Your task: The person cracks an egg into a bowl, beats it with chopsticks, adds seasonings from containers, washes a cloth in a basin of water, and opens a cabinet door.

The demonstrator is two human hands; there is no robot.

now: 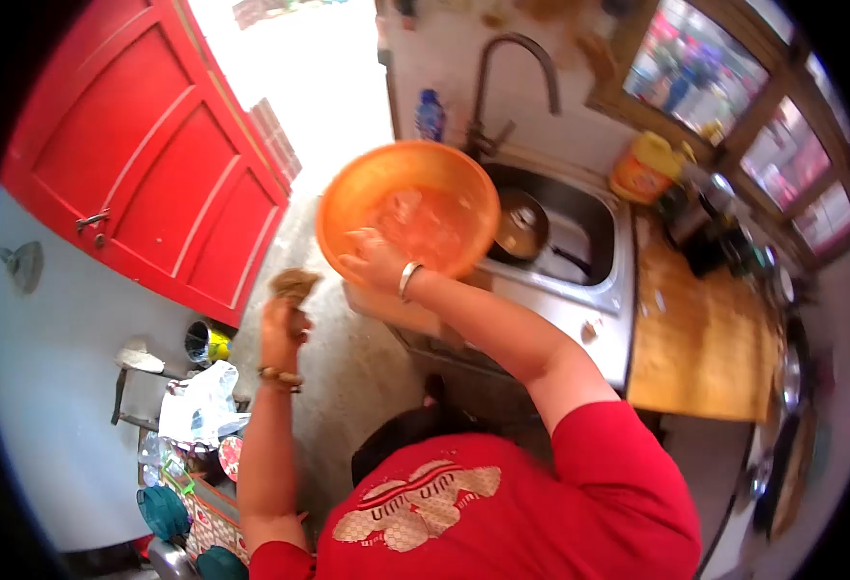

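My left hand is raised to the left of the orange basin, its fingers closed around a brown, lumpy thing whose kind I cannot make out. My right hand reaches over the basin's near side, fingers apart and pointing left; it is a little blurred. Clear water lies in the basin, which stands at the counter's left end beside the metal sink. A round pan sits in the sink's left part.
A tall faucet rises behind the sink, with a blue bottle to its left. A yellow jug stands by the window, above a wooden board. At left are an open red door and a white plastic bag.
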